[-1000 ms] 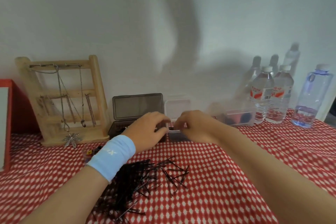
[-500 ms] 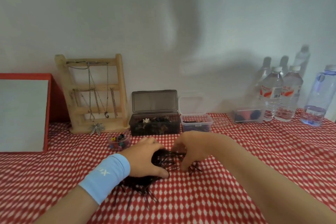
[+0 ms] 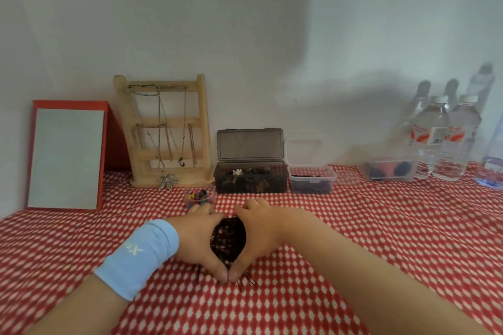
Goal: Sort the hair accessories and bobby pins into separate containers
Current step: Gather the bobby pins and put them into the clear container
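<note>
Since half a second ago I have drawn my two hands closer together, so the spread of bobby pins [image 3: 229, 238] is now gathered into one tight dark heap between my palms; a second ago both hands were up at the clear container [image 3: 312, 180]. My left hand [image 3: 196, 236], with a light blue wristband [image 3: 138, 255] on its wrist, curls round the left side of the heap, and my right hand [image 3: 264, 231] curls round the right side. My thumbs touch tip to tip on the near side, and my fingertips almost meet on the far side. A few pins poke out on the cloth just beneath my thumbs.

The heap lies on the table [image 3: 381, 239], which wears a red and white patterned cloth, in front of the containers. The dark box [image 3: 250, 181] stands open near the wall with hair accessories [image 3: 246, 173] in it, one a small white flower. Just beside it on the right, the clear container holds some dark pins, its lid standing up. A small round cup [image 3: 200, 197] of coloured bits sits just beyond my left fingers. Behind it stand a wooden jewellery rack [image 3: 202, 128] and a red-framed mirror [image 3: 65, 158]; water bottles [image 3: 432, 139] are at far right.
</note>
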The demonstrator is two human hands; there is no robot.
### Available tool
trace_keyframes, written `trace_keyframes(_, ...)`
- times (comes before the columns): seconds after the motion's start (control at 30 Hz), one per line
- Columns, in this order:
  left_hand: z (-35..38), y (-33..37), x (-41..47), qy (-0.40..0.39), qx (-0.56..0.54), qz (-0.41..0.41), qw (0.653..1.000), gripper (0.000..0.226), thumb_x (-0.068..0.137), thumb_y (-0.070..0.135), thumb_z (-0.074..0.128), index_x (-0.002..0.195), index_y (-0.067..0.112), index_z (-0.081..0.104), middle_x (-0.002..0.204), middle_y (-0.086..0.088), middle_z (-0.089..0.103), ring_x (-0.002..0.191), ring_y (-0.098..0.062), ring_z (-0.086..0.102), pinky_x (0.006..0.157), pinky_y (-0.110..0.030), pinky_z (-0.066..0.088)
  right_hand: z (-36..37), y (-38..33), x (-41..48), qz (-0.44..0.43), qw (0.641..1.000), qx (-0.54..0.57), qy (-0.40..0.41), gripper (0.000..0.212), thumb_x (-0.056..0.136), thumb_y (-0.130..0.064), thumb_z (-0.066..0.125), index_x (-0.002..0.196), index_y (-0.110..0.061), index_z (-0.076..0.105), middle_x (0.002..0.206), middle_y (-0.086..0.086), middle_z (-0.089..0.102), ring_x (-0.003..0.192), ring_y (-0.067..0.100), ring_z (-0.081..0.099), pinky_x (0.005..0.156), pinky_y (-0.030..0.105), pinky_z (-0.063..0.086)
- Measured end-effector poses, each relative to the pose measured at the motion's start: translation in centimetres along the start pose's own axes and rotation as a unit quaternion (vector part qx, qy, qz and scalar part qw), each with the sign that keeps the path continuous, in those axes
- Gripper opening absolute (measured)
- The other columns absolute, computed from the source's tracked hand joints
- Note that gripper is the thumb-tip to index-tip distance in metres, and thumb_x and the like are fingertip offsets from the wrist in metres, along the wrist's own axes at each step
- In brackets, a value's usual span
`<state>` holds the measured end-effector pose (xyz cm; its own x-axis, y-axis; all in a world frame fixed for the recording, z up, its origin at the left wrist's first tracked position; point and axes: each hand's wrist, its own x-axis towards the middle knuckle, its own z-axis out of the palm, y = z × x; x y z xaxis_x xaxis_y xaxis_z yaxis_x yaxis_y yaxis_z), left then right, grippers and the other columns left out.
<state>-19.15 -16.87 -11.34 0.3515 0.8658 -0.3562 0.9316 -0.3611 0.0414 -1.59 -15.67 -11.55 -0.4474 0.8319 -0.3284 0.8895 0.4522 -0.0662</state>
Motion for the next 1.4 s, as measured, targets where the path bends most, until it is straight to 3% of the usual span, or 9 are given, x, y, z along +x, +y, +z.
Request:
trace_keyframes(0.13,-0.2,0.3,1.0,0.058,-0.103,0.069,0.991,0.080,0.073,0.046,0.081,0.142,0.033,0.041,0.123,0.019,0.045,0.120,-0.007,0.046,0.104,-0.022,0.038,-1.1,1.0,0.2,-0.022,0.999,0.035,0.016,0.090,0.071,-0.060,0.082,0.146,-0.026,0.045,0.137,0.001,0.048,0.127,0.023,0.046,0.105,0.041,0.044)
trace_keyframes(0.27,-0.4,1.2,2.9,0.080,-0.159,0.086,0.980,0.058,0.075,0.037,0.082,0.128,0.031,0.059,0.117,0.018,0.062,0.110,-0.008,0.059,0.099,-0.027,0.047,-1.5,3.2,0.5,-0.007,0.996,0.084,0.004,0.071,0.075,-0.044,0.084,0.137,-0.025,0.057,0.122,-0.004,0.064,0.109,0.020,0.062,0.100,0.039,0.052)
trace_keyframes(0.4,-0.9,2.0,3.6,0.105,-0.174,0.096,0.974,0.066,0.076,0.043,0.077,0.137,0.035,0.053,0.131,0.013,0.060,0.115,-0.009,0.057,0.104,-0.033,0.046,-2.0,4.9,-0.1,0.018,0.997,0.070,0.012,0.070,0.076,-0.043,0.084,0.137,-0.023,0.057,0.121,-0.002,0.063,0.110,0.022,0.061,0.098,0.039,0.053)
trace_keyframes(0.5,-1.8,1.8,2.2,0.111,-0.152,0.068,0.980,0.077,0.074,0.054,0.076,0.141,0.036,0.043,0.134,0.011,0.052,0.117,-0.010,0.053,0.104,-0.036,0.045,-1.9,4.7,-0.6,0.025,0.999,0.021,0.040,0.089,0.078,-0.053,0.078,0.153,-0.029,0.037,0.145,0.004,0.042,0.134,0.028,0.041,0.110,0.048,0.041)
trace_keyframes(0.67,-2.2,1.1,-1.0,-0.042,-0.024,-0.133,0.990,0.080,0.065,0.066,0.078,0.124,0.017,0.054,0.107,0.005,0.058,0.095,-0.014,0.061,0.085,-0.028,0.055,-1.2,1.8,0.2,-0.063,0.994,0.054,0.071,0.085,0.085,-0.049,0.071,0.156,-0.031,0.028,0.161,0.000,0.025,0.147,0.028,0.023,0.118,0.053,0.029)
trace_keyframes(0.83,-1.1,1.0,-0.7,-0.050,-0.131,-0.082,0.987,0.027,0.078,0.031,0.081,0.098,0.018,0.068,0.074,0.000,0.072,0.056,-0.011,0.067,0.055,-0.020,0.055,-0.4,0.4,1.2,-0.076,0.994,0.026,0.076,0.057,0.091,-0.040,0.069,0.143,-0.032,0.050,0.140,0.002,0.048,0.128,0.023,0.045,0.107,0.042,0.043)
trace_keyframes(1.03,-1.5,1.8,1.6,0.046,-0.129,-0.005,0.991,0.024,0.087,0.023,0.073,0.110,0.022,0.072,0.104,0.004,0.072,0.088,-0.017,0.071,0.076,-0.023,0.058,-0.8,2.9,0.5,-0.045,0.995,0.035,0.088,0.038,0.093,-0.031,0.068,0.130,-0.029,0.064,0.120,-0.004,0.064,0.106,0.018,0.061,0.095,0.035,0.053)
trace_keyframes(1.2,-1.7,3.3,4.4,0.120,-0.122,0.054,0.984,0.022,0.083,0.030,0.074,0.105,0.030,0.075,0.100,0.015,0.069,0.094,-0.007,0.064,0.094,-0.032,0.052,-1.1,6.4,-0.6,-0.007,0.994,0.028,0.107,0.034,0.091,-0.036,0.071,0.122,-0.022,0.068,0.102,-0.006,0.063,0.092,0.016,0.059,0.079,0.027,0.046)
trace_keyframes(1.4,-2.6,4.7,6.5,0.151,-0.137,0.111,0.973,0.024,0.083,0.033,0.075,0.107,0.031,0.073,0.099,0.018,0.064,0.087,-0.001,0.060,0.087,-0.025,0.051,-1.5,9.7,-2.7,-0.003,0.966,0.177,0.189,0.040,0.098,-0.028,0.063,0.138,-0.027,0.060,0.133,-0.010,0.063,0.119,0.008,0.058,0.105,0.024,0.041)
